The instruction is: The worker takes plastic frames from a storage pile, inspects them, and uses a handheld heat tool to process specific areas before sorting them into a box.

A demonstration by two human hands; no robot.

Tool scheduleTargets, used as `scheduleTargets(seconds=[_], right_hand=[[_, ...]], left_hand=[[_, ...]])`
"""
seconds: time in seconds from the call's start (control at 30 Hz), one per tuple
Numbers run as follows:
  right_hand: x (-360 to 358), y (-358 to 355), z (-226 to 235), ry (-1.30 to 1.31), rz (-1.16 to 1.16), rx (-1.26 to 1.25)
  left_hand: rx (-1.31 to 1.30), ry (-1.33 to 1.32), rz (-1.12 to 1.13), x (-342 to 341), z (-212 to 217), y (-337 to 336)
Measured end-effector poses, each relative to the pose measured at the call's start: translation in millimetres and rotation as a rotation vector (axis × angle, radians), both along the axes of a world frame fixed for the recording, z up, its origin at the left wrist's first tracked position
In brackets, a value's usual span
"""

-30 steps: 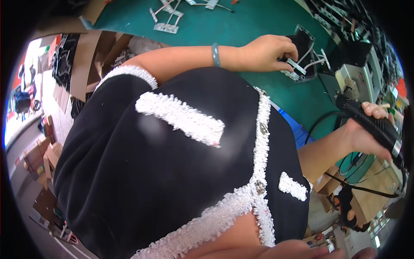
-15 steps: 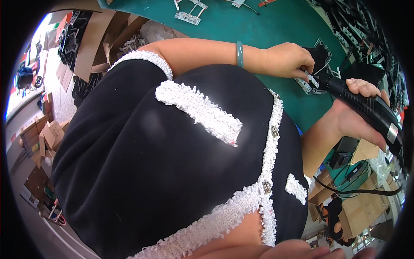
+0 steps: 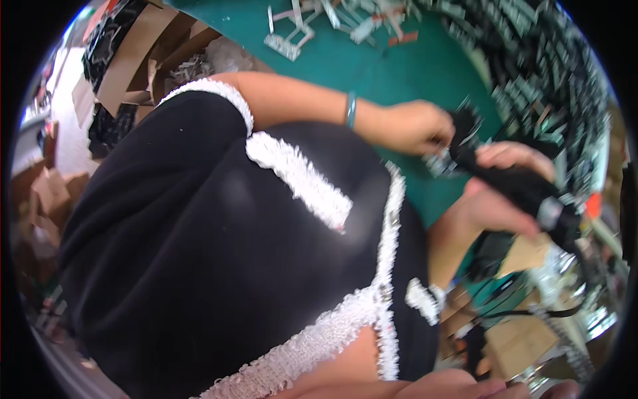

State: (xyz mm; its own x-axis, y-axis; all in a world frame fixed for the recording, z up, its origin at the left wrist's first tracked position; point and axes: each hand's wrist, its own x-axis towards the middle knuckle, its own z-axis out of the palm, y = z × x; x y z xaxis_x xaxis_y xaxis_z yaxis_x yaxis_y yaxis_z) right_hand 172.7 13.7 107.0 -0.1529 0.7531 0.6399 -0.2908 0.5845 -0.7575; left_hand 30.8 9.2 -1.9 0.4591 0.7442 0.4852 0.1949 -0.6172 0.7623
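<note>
We are pinching a small black-and-metal part (image 3: 446, 154) between the fingertips of our left hand (image 3: 415, 126), fingers drawn together on it and pressing it against the green work mat (image 3: 399, 73), seemingly to keep it from shifting under the tool. Our right hand (image 3: 495, 193) is wrapping its fingers tightly around the dark barrel of a powered screwdriver (image 3: 515, 189), tilting it so that its tip is meeting the part just right of the left fingertips; motion blur is hiding the exact contact. A teal bangle (image 3: 350, 110) is circling our left wrist, the bare forearm reaching across from the left. The tool's cable (image 3: 531, 309) is trailing down toward the near right. Farther off on the mat, a scatter of pale metal brackets (image 3: 312, 26) is lying at the far edge, and rows of dark parts (image 3: 551, 80) are crowding the far right, apparently stock kept within reach. Our black garment with white trim (image 3: 199, 253) is filling the near left of the view, with cardboard boxes (image 3: 46, 193) standing beyond it on the floor.
</note>
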Motion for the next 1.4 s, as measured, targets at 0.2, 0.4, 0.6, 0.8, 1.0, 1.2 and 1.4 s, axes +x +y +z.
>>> scheduleTargets(seconds=[0.2,0.4,0.6,0.8,1.0,1.2,1.4], right_hand=[[-6,-16,-6,0.05,-0.059,-0.072],[-7,-19,-3,-0.053,-0.114,-0.091],[68,-35,28,0.329,0.023,-0.065],[134,-91,6,0.201,-0.442,-0.062],[124,-79,-27,0.121,-0.532,-0.172],[129,-88,-36,0.035,-0.489,-0.186],[148,-71,-41,0.031,-0.445,-0.037]], left_hand=[[-0.104,-0.008,-0.127,-2,8,-14],[-0.037,0.019,-0.119,1,5,-10],[-0.039,0.025,-0.006,-14,18,2],[-0.112,-0.256,0.061,-69,142,78],[0.301,-0.175,0.294,-24,233,220],[0.467,0.164,0.429,135,229,391],[0.737,-0.017,0.4,95,199,307]])
